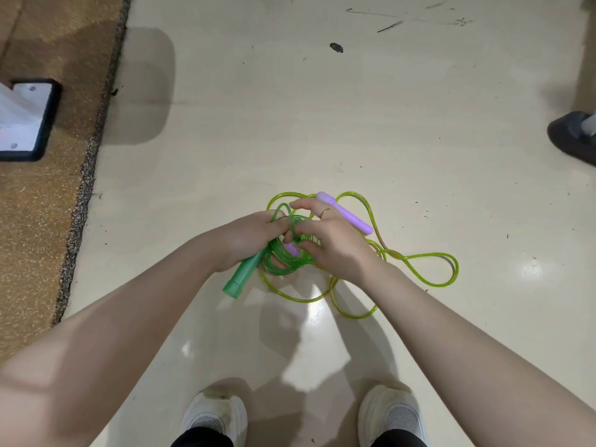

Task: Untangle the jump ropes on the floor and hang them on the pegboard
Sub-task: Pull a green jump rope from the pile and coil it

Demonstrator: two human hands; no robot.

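The left hand grips the green rope coil; the right hand apparently pinches 1 strand above the yellow rope.

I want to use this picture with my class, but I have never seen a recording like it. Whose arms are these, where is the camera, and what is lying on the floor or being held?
There is no machine here: a person wears a camera on the head, so you look down along their own arms to their white shoes. The left hand holds a coiled green rope with its green handle. The right hand picks at the same tangle. A yellow-green rope with a purple handle sprawls on the pale floor. A brown mat lies to the left.
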